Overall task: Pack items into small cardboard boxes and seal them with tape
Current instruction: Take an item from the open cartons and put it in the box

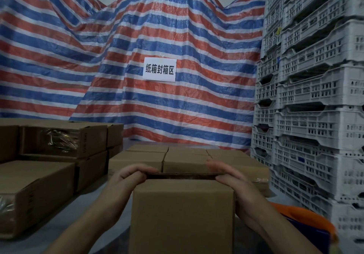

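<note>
A small brown cardboard box (183, 218) stands right in front of me, its near face toward the camera. My left hand (132, 177) grips its top left edge and my right hand (228, 177) grips its top right edge, fingers curled over the top flaps. A dark slit shows between the flaps at the top. The box's contents are hidden. No tape is in view.
Several closed small boxes (187, 161) sit in a block just beyond. Larger taped cartons (53, 155) are stacked on the left. Grey plastic crates (315, 96) tower on the right. An orange object (307, 220) lies at lower right. A striped tarp with a white sign (159, 68) hangs behind.
</note>
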